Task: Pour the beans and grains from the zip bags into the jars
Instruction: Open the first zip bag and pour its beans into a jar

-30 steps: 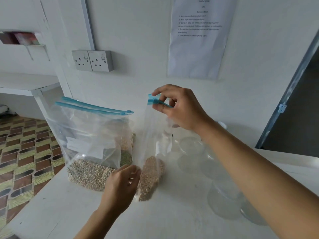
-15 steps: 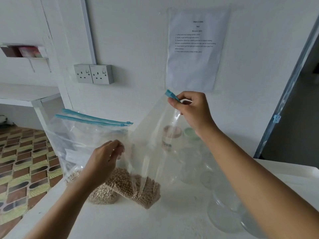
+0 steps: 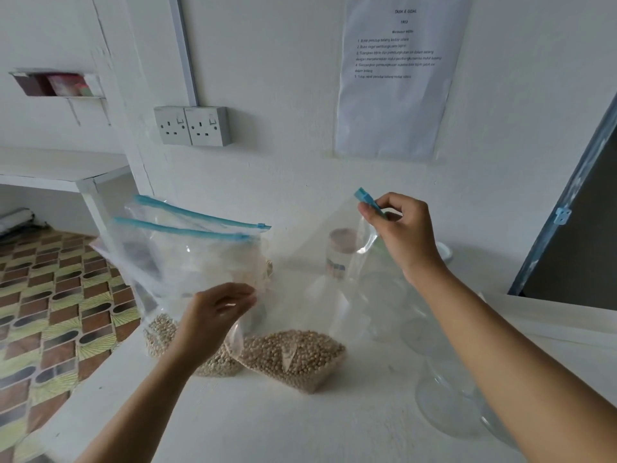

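Note:
A clear zip bag with pale beans in its bottom stands on the white table. My right hand pinches the bag's blue zip corner, held up high. My left hand grips the bag's left edge lower down. Behind it, two more zip bags with blue closures lean against the wall, holding pale grains. Clear glass jars stand at the right, partly hidden by my right forearm. A small jar shows through the held bag.
The table's left edge drops to a patterned floor. A double wall socket and a printed sheet hang on the wall behind. A dark doorway is at the right.
My right hand has lifted the bag's zip corner and carried it to the right. My left hand has moved from the bag's bottom up to its left edge, and the bag has spread wide.

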Available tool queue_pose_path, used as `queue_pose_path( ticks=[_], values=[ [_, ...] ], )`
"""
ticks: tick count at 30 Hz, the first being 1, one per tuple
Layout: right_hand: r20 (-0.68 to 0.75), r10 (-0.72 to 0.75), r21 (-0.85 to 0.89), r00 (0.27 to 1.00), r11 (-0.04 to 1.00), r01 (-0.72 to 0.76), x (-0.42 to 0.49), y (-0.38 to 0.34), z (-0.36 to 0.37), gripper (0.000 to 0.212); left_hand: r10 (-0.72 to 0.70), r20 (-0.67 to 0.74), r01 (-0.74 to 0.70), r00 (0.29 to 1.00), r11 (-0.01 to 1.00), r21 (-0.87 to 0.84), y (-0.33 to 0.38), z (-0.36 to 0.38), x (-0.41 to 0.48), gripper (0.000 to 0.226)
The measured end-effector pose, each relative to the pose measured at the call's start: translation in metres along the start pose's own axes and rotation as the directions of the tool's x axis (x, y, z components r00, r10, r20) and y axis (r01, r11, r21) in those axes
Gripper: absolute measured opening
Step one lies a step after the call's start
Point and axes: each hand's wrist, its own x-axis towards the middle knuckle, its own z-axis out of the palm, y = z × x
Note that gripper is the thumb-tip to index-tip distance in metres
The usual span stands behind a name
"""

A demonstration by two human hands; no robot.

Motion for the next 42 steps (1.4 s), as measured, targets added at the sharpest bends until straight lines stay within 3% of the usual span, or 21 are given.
queue_pose_path(
  ticks=[3, 5, 11, 13, 16, 18, 22, 26, 30, 37, 42],
  values=[
    [-0.017, -0.005, -0.006, 1.000, 1.000, 0.005, -0.003, 0.007, -0.001, 0.031, -0.002, -0.011, 0.001, 1.000, 0.998, -0.060, -0.017, -0.006, -0.032, 0.044],
    [-0.040, 0.013, 0.004, 0.999, 1.000, -0.013, -0.005, 0.012, -0.002, 0.032, 0.047, 0.025, -0.047, 0.999, 0.999, 0.020, -0.028, -0.009, -0.047, 0.054],
    [-0.029, 0.032, 0.013, 0.999, 0.999, -0.031, -0.006, 0.015, 0.002, 0.034, 0.144, 0.176, -0.185, 0.974, 0.951, 0.247, -0.032, -0.017, -0.026, 0.060],
    [-0.027, 0.019, -0.003, 0.999, 1.000, -0.019, -0.007, 0.015, 0.003, 0.034, 0.141, 0.261, -0.206, 0.955, 0.947, 0.245, -0.020, -0.020, -0.007, 0.062],
    [-0.038, -0.004, -0.039, 0.999, 0.999, 0.003, -0.008, 0.015, 0.003, 0.034, 0.156, 0.345, -0.226, 0.925, 0.959, 0.173, 0.005, -0.021, 0.018, 0.045],
    [-0.046, -0.014, -0.059, 0.999, 0.998, 0.011, -0.008, 0.014, 0.003, 0.034, 0.166, 0.321, -0.204, 0.933, 0.975, 0.091, 0.019, -0.021, 0.024, 0.034],
    [-0.051, -0.018, -0.097, 0.999, 0.995, 0.013, -0.008, 0.016, 0.003, 0.035, 0.200, 0.094, -0.199, 0.975, 0.980, -0.013, 0.018, -0.023, 0.002, 0.015],
    [-0.053, -0.005, -0.099, 0.999, 0.995, 0.000, -0.011, 0.019, 0.000, 0.035, 0.033, -0.100, -0.024, 0.994, 0.995, 0.094, -0.015, -0.017, -0.036, 0.016],
    [-0.052, 0.023, -0.069, 0.998, 0.997, -0.026, -0.016, 0.024, 0.002, 0.035, -0.123, -0.107, 0.140, 0.987, 0.976, 0.168, -0.044, 0.002, -0.061, 0.028],
    [-0.008, 0.027, -0.002, 1.000, 1.000, -0.027, -0.016, 0.021, 0.000, 0.034, -0.276, -0.130, 0.276, 0.953, 0.961, -0.014, -0.048, 0.014, -0.051, 0.037],
    [0.019, -0.005, 0.022, 1.000, 1.000, 0.005, -0.011, 0.000, -0.009, 0.029, -0.285, -0.107, 0.267, 0.953, 0.951, -0.156, -0.042, 0.001, -0.054, 0.007]
  ],
)
